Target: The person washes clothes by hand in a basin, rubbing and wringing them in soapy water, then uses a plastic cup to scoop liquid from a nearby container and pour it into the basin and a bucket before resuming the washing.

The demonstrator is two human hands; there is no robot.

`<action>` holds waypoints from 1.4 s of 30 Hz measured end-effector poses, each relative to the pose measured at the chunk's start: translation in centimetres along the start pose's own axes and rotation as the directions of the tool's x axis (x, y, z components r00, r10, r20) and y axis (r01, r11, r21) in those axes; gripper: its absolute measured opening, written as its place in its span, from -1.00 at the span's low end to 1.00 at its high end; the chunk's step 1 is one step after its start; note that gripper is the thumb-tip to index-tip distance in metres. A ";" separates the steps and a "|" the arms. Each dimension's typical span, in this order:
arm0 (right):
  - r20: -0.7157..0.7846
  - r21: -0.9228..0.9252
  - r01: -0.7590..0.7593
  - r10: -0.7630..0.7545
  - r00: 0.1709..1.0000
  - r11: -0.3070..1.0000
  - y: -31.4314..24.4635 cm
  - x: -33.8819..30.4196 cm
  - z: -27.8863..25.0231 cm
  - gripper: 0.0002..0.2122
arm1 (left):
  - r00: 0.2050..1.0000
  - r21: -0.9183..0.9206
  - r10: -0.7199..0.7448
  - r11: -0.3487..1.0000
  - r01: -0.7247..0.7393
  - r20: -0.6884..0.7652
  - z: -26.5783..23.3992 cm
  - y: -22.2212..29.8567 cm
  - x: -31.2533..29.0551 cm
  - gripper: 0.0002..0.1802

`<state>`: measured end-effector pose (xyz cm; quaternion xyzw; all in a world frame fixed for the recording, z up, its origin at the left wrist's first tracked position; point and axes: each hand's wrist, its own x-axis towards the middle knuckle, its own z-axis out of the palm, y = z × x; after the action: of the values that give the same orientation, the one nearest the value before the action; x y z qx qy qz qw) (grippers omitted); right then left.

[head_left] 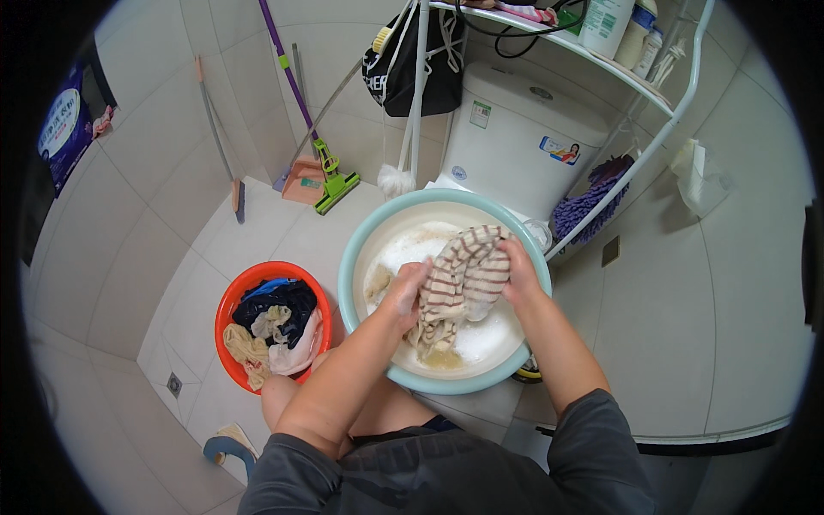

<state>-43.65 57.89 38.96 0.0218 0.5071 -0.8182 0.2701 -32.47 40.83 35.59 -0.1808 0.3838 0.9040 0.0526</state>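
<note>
A cream cloth with brown stripes (463, 279), a wet garment by its look, is bunched up between my two hands. My left hand (408, 292) grips its left side, and my right hand (518, 273) grips its upper right edge. Beneath it is a large basin (364, 249) with a pale blue rim, holding water and white suds (485, 339). The cloth's lower end hangs down to the water. Beige fabric (378, 281) shows at the basin's left inner side. My fingertips are partly hidden by the cloth.
An orange-red tub (225, 300) of clothes stands on the floor at left. Behind the basin are a toilet (515, 137) and a white rack (687, 99) with bottles. A green-headed mop (336, 184), a dustpan (302, 180) and a broom (238, 202) lean by the far-left wall.
</note>
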 end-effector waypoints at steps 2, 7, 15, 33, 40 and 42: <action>-0.029 -0.308 0.180 -0.198 0.980 0.934 1.1 -1.5 0.5 -0.68 | 0.994 0.019 -0.050 0.998 0.052 -0.098 2.6 1.4 -0.8 -0.37; 0.560 -0.711 0.684 -0.454 0.693 0.166 4.7 -5.8 5.8 -0.57 | 0.994 -0.261 -0.084 0.963 0.063 -0.071 0.3 0.1 2.7 -0.44; 0.293 -0.914 0.369 -0.355 0.888 0.168 2.3 0.7 4.2 -0.66 | 0.966 0.544 0.218 0.832 -0.110 -0.137 1.3 0.5 1.8 -0.53; 0.299 -0.864 0.385 0.283 0.911 -0.326 3.8 1.7 2.1 -0.58 | 0.999 0.855 0.027 -0.519 -0.007 0.024 -1.7 2.8 0.2 -0.69; 0.246 -0.510 0.090 0.045 0.968 0.855 -0.9 1.1 1.6 -0.72 | 0.998 0.353 0.056 0.934 -0.052 -0.003 -3.3 4.7 1.5 -0.65; 0.159 -0.314 0.031 0.021 0.987 0.949 -0.3 0.8 2.7 -0.70 | 0.995 0.237 0.067 0.970 -0.047 -0.075 -2.6 3.8 2.9 -0.61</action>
<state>-43.83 55.37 40.33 -0.0890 0.6079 -0.7264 0.3081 -35.30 36.16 35.42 -0.1993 0.4951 0.8451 0.0319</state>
